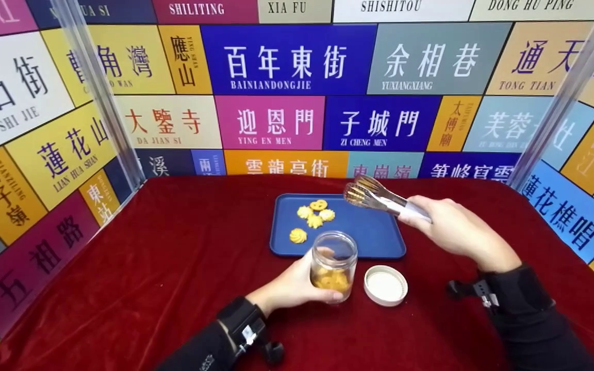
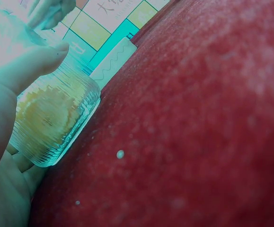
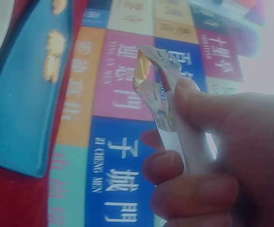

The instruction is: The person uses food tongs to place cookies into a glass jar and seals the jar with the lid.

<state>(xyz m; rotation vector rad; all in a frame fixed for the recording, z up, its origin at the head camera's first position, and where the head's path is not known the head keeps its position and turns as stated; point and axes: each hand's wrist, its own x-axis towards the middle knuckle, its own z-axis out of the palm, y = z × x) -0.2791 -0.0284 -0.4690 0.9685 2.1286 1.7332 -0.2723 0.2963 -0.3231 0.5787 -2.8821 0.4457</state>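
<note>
1. A person's left hand (image 1: 293, 284) grasps a clear glass jar (image 1: 346, 265) low on its side, thumb in front and fingers behind, a hold that likely steadies it while leaving the mouth unobstructed.

2. The right hand (image 1: 449, 226) clasps tongs (image 1: 391, 205) by their white grips, fingers and thumb pressing from opposite sides. The slotted metal heads are raised by the far edge of a blue tray (image 1: 372, 239); the squeeze probably secures a golden piece glimpsed between them, apparently a cookie, though the view is blurred.

3. The tray lies just beyond the jar on the tabletop (image 1: 183, 247), draped in red cloth, presumably placed there to keep everything within easy reach. A pale round lid (image 1: 385, 286) rests just right of the jar, likely set aside to leave it uncapped.

4. Four golden cookies (image 1: 315, 221) cluster toward the tray's far left; a single swirled cookie (image 1: 298, 236) sits apart, nearer the jar. One in the group has pretzel-like holes; others show ridged edges.

5. Through the jar's finely ribbed wall, more yellow cookies (image 1: 332, 281) appear heaped at the bottom, their number unclear, with scalloped rims visible from the left wrist.
</note>
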